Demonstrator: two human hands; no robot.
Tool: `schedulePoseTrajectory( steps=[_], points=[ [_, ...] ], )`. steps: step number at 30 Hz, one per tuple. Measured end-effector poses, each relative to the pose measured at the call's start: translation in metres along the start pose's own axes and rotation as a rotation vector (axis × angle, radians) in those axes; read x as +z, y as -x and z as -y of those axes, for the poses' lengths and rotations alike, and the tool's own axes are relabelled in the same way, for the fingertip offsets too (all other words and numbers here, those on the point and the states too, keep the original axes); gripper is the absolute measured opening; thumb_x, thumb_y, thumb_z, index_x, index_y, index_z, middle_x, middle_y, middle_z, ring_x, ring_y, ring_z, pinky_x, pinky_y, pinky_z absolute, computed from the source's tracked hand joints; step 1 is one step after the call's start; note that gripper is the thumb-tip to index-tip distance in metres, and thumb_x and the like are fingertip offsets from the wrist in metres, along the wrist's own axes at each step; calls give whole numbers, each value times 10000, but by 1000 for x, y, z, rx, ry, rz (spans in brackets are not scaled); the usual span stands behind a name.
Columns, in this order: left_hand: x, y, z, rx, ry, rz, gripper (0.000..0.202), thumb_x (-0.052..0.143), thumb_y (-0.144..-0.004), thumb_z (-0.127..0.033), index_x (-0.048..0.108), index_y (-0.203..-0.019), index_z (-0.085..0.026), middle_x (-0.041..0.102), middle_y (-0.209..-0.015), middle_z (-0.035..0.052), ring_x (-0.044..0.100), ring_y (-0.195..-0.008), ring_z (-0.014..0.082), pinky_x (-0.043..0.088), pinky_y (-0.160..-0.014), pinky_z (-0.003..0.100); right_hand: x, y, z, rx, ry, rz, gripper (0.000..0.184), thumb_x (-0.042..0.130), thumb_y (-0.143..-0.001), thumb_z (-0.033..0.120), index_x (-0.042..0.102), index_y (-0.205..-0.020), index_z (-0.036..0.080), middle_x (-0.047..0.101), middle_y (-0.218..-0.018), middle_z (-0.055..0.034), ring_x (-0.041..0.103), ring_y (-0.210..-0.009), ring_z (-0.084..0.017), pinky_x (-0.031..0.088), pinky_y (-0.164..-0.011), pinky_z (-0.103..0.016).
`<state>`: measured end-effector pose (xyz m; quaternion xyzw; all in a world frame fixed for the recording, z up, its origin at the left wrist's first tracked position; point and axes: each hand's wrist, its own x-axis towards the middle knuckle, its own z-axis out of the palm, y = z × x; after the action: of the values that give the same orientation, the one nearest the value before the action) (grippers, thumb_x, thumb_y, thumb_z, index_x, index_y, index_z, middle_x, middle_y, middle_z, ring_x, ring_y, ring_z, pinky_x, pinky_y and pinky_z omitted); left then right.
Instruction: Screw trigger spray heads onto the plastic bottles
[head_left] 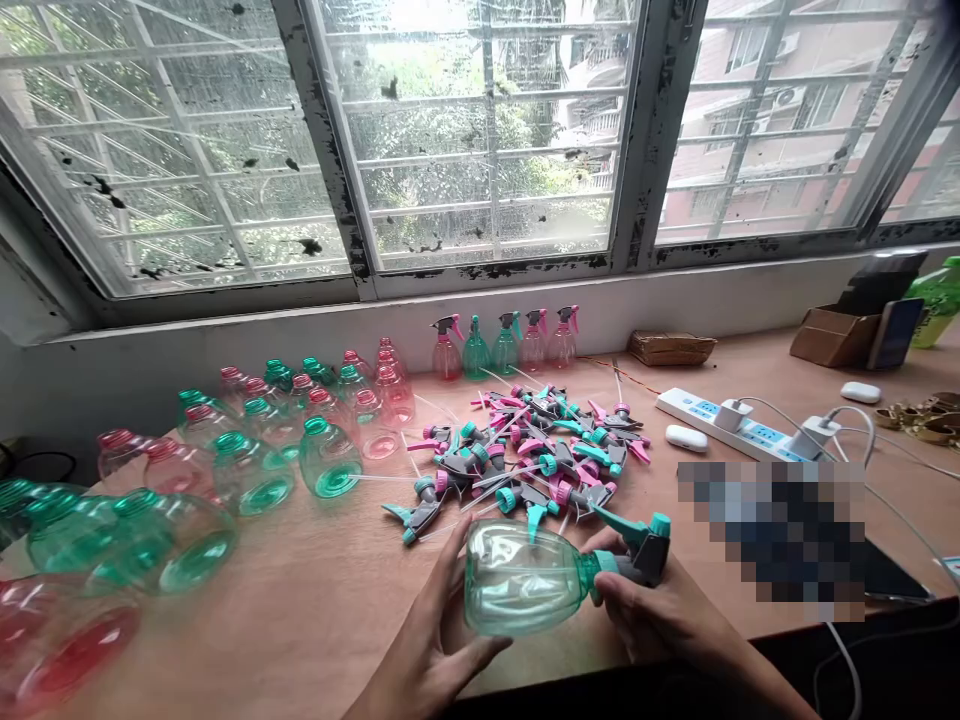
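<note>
A clear green spray bottle (521, 580) lies sideways in the air near the table's front edge. Around its base my left hand (442, 630) is closed, thumb below and fingers behind. At the neck, my right hand (645, 605) grips the teal collar of the trigger sprayer head (641, 555), whose grey body and teal trigger point right and up. The head sits on the bottle's mouth; whether it is fully tightened I cannot tell. Just beyond the hands lies a heap of loose trigger sprayer heads (525, 450) in grey, pink and teal, with thin dip tubes.
Several headless green and pink bottles (322, 460) stand on the left. Bottles with heads (504, 345) line the wall below the window. To the right are a power strip (735, 425) with cables, a white earbud case (686, 437), a cardboard box (834, 338) and a blurred-out dark device (787, 540).
</note>
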<state>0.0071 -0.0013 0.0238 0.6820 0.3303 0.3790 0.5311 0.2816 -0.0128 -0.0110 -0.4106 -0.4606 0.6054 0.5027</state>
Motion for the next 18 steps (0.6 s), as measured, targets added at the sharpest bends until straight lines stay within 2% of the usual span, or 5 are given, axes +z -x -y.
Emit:
schedulePoseTrajectory(
  steps=[3, 6, 12, 16, 18],
  points=[
    [0, -1, 1, -13, -43, -6, 839, 700, -932, -311, 176, -1578, -422, 274, -1673, 10, 261, -1528, 289, 279, -1239, 472, 0, 1, 2, -1, 9, 1, 422, 841, -756, 490, 657, -982, 186, 663, -650, 10, 535, -472, -119, 425, -436, -230],
    [1, 0, -1, -32, -21, -3, 955, 745, -893, -349, 97, -1594, -390, 253, -1678, 35, 243, -1530, 314, 289, -1232, 491, 2, 3, 5, 9, 49, 1, 436, 836, -751, 511, 676, -1004, 194, 596, -570, 43, 511, -480, -131, 394, -455, -242],
    [-2, 1, -2, -14, 10, 14, 921, 798, -821, -445, 280, -1574, -333, 280, -1671, 49, 214, -1537, 348, 164, -1259, 533, 1, 5, 8, 1, 113, -25, 495, 854, -704, 549, 697, -1057, 239, 603, -570, 44, 559, -530, -184, 441, -542, -306],
    [-4, 3, 5, -15, -98, 24, 930, 782, -857, -362, 194, -1574, -429, 238, -1685, 0, 170, -1552, 318, 116, -1261, 542, -1, 2, 5, 1, 15, 9, 455, 855, -733, 516, 672, -1016, 210, 582, -545, 54, 531, -495, -153, 419, -520, -284],
    [-3, 4, 7, -24, -69, 20, 900, 747, -893, -351, 160, -1563, -480, 256, -1680, -17, 224, -1542, 294, 144, -1262, 521, -2, 1, 2, -17, -26, 23, 428, 854, -756, 483, 659, -1003, 193, 580, -539, 58, 519, -486, -134, 399, -513, -263]
  ],
)
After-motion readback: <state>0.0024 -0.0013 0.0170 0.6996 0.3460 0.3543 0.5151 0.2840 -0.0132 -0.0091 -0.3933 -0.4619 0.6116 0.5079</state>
